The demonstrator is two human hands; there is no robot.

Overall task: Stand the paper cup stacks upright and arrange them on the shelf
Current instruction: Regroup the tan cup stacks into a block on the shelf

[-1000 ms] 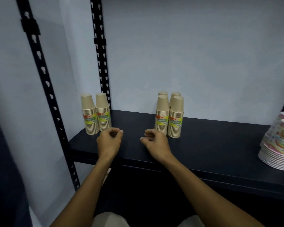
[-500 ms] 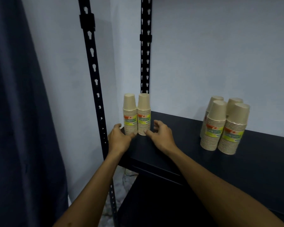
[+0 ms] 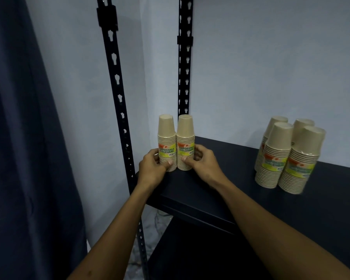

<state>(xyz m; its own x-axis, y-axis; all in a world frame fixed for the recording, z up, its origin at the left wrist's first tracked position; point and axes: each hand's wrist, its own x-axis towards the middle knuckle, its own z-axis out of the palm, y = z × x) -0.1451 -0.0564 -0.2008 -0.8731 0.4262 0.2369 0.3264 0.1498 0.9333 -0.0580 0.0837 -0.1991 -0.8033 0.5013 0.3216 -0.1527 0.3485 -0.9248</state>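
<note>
- Both hands are on the corner pair in the head view: my left hand [image 3: 153, 168] wraps the left stack [image 3: 167, 143], thumb across its front, and my right hand [image 3: 202, 161] cups the right stack [image 3: 185, 142], fingers curled behind it.
- Half a second ago my fingers only reached toward these bases, spread apart; now they have closed on them, so I judge I am about to slide the pair.
- Both stacks stand upright, touching, at the left end of the shelf [image 3: 230, 178] beside the rear upright [image 3: 184, 77].
- Four more stacks [image 3: 289, 156] stand clustered well apart to the right, apparently unmoved; only my viewpoint has swung left.
</note>
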